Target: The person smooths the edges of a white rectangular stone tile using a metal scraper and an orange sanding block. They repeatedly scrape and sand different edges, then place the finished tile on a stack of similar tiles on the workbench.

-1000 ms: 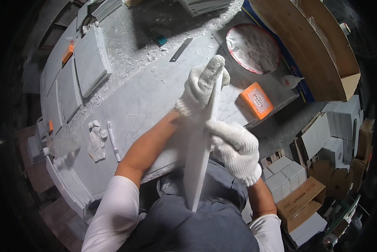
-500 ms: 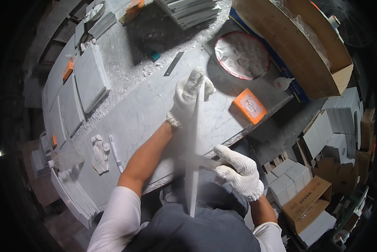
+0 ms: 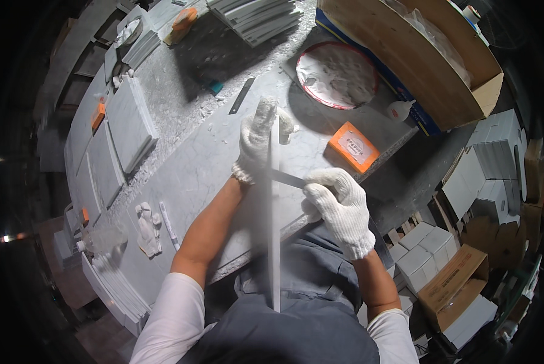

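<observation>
Both gloved grips on upright slab (image 3: 274, 242)

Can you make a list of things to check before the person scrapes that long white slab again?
1. Left hand gripping the top of the slab: ok.
2. Right hand holding the flat blade against the slab: ok.
3. Both hands gloved: ok.
4. Slab standing on edge, its lower end near the lap: ok, though what it rests on cannot be told.
5. Orange block and round tray away from the slab: ok.
6. Blade sharp: cannot tell.
</observation>
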Available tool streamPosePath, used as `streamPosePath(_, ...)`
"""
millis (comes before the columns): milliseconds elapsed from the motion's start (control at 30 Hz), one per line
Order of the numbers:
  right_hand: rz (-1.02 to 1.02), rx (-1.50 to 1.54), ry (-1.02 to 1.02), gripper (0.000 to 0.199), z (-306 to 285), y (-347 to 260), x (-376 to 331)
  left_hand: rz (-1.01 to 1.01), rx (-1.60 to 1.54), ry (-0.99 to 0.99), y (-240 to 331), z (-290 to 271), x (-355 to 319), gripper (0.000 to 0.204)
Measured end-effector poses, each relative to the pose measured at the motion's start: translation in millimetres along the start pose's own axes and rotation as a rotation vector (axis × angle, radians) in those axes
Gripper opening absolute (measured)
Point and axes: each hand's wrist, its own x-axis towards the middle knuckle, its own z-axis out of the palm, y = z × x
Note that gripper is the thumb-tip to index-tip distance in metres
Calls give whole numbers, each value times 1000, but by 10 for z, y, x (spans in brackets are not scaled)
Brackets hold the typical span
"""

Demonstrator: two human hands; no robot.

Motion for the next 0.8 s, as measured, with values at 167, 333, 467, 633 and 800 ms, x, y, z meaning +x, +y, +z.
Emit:
streamPosePath(167,-235,-119,-128,32,113,-124,128,-3,-17,-5,22,9,9,57)
streamPosePath(333,-245,-66,-240,34,67,-150,132,25,-55,64,37,74,-20,59)
streamPosePath(467,-218,-282,-211,34,62,-175,206,28,-79,77,41,94,-7,60)
streamPosePath(633,-188,-248,-233,36,97,-201,175,-49,-5,7,41,37,-17,56)
streamPosePath(800,-147,-97,-272,36,72,-157,192,-15,-9,-41,-7,17,-5,54)
